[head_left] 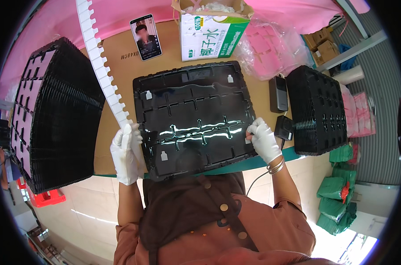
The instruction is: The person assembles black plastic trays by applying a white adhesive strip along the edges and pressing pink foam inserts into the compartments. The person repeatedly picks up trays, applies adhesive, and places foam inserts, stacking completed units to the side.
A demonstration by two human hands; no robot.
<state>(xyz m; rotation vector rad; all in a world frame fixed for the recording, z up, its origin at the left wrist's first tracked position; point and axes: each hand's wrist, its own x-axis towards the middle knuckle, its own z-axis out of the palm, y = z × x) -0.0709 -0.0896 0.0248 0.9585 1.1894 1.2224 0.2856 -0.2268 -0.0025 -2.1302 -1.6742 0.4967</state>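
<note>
A shallow black plastic tray [187,112] lies in front of me, divided by raised cross-shaped ribs. Flat on it are small whitish bottle-shaped pieces, one at the upper left [149,95], one at the upper right [230,78] and one at the lower left [164,155]. My left hand [126,154], white-gloved, is closed around the lower end of a long white notched strip [100,59] that rises past the tray's left side. At the tray's right edge my gloved right hand [264,140] has its fingers pinched over another small whitish piece, partly hidden; whether they grip it is unclear.
Tall stacks of black trays stand at the left [68,119] and right [317,110]. Behind the tray are a phone [146,37] and a printed carton [209,37]. A plastic bag of pink pieces [271,48], a power bank [278,95] and a black adapter [284,128] lie to the right.
</note>
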